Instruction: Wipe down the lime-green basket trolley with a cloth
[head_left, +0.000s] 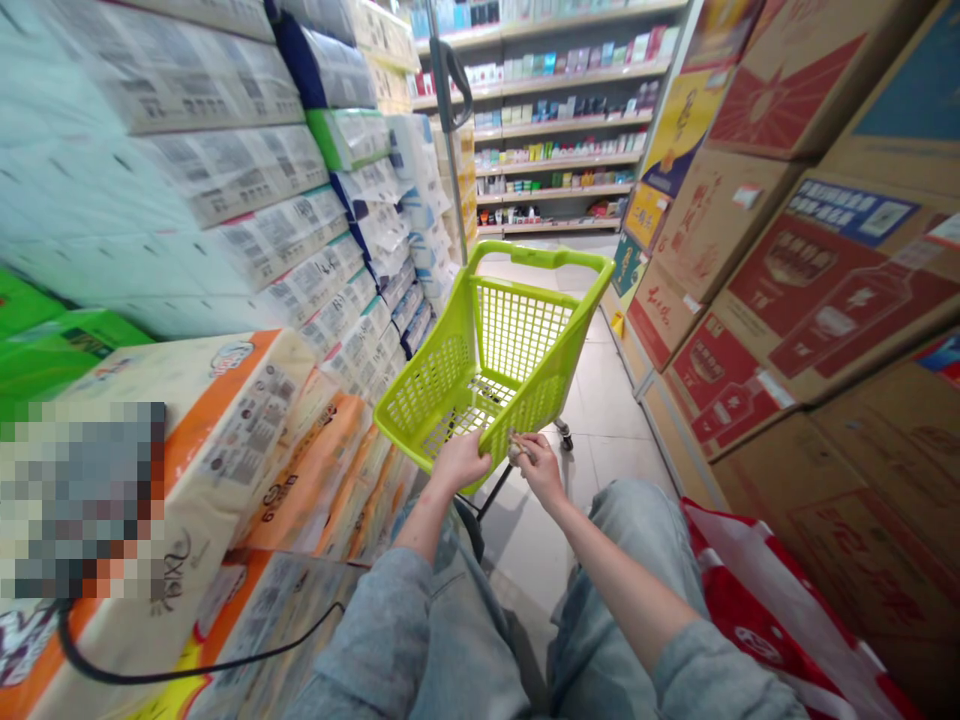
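Note:
A lime-green plastic shopping cart (525, 257) with lattice sides stands in the aisle before me, its basket holding nothing that I can make out. My left hand (463, 460) is closed over the near rim of the basket. Pinched in the fingers of my right hand (543, 472) is a small crumpled greyish cloth (517, 448), which lies against the outside of the cart's right wall. Part of the cloth is hidden by the fingers.
Wrapped tissue packs (247, 165) are piled along the left. Printed cardboard cartons (795, 270) line the right, with a red-and-white bag (765, 610) below. Shelves of small goods (570, 105) close off the far end. A black cable (225, 665) crosses the packs beside me.

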